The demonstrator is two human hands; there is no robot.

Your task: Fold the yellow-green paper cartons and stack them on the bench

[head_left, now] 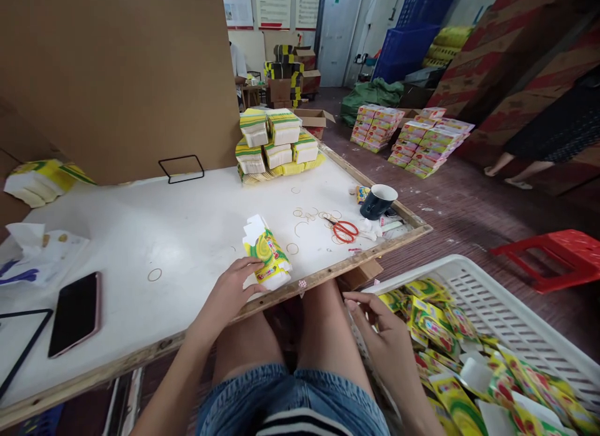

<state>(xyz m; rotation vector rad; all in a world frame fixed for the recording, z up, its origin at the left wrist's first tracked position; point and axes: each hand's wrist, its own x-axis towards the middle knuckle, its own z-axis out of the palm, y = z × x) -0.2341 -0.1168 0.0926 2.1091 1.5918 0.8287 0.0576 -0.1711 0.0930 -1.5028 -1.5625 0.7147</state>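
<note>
My left hand point(235, 290) grips a small yellow and green printed carton point(268, 253) at its lower left side, near the table's front edge. White flaps stick out at the carton's top end. My right hand point(379, 330) hangs beyond the table edge, over my right leg and next to the white basket point(462, 265). Its fingers are loosely bent and apart, with nothing seen in them. Many flattened yellow cartons point(434, 327) lie jumbled in that basket.
Rubber bands point(292, 248), red-handled scissors point(345, 231) and a dark mug point(377, 202) lie or stand on the white table point(187, 236). Stacked cartons point(276, 145) stand at its back, a phone point(75, 314) at left. A red stool point(553, 258) is on the floor; a person's legs point(520, 164) show at right.
</note>
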